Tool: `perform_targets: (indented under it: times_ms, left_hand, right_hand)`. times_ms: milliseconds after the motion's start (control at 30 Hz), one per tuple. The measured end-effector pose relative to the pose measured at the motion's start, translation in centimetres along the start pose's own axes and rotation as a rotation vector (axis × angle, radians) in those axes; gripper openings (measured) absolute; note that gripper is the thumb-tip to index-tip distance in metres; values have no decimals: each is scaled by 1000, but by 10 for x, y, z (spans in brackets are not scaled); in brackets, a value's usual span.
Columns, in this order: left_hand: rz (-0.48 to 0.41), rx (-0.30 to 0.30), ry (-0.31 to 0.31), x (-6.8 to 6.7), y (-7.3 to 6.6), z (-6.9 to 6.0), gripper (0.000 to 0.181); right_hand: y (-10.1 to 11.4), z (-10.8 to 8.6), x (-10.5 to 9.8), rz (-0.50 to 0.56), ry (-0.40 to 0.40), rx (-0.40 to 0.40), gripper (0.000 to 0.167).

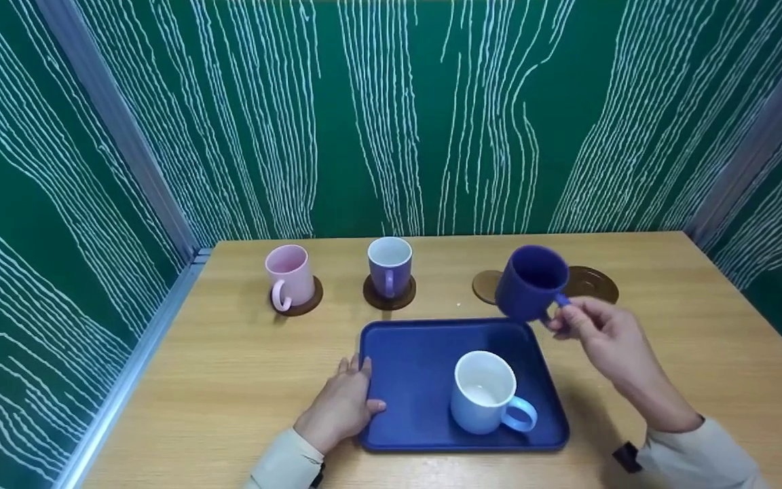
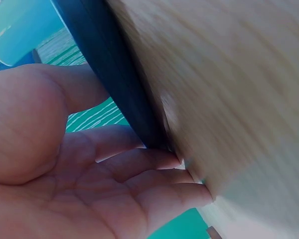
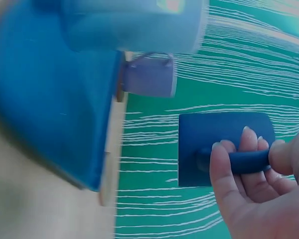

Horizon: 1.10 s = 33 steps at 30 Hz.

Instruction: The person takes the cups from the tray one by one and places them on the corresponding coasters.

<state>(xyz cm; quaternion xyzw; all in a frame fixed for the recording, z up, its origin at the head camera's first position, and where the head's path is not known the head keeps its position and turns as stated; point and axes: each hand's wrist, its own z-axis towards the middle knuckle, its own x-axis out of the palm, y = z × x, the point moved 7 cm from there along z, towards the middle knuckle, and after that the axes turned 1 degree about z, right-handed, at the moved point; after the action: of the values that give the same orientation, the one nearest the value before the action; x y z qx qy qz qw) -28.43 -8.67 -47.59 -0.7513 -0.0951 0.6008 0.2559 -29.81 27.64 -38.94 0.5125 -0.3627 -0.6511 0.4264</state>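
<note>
A dark blue mug (image 1: 530, 285) hangs in the air above the far right corner of a blue tray (image 1: 411, 380). My right hand (image 1: 611, 339) pinches its handle between thumb and fingers, as the right wrist view also shows with the mug (image 3: 194, 129). On the tray's right half stands a light blue mug (image 1: 479, 401), white inside, its handle turned to the right. At the tray's left edge rests my left hand (image 1: 343, 407), thumb over the rim and fingers along the outside. In the left wrist view those fingers reach down to the table beside the tray rim (image 2: 109, 74).
Behind the tray a pink mug (image 1: 292, 278) and a purple mug (image 1: 391, 272) stand on dark round coasters. A lighter coaster (image 1: 486, 286) and a dark coaster (image 1: 594, 284) lie at the back right. Green panels with white lines (image 1: 377, 136) surround the table.
</note>
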Motion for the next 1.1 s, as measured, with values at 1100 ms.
perform_targets:
  times_ms: [1100]
  left_hand:
    - [-16, -24, 10, 0, 1, 0, 78]
  right_hand:
    - [-18, 78, 28, 63, -84, 181, 37]
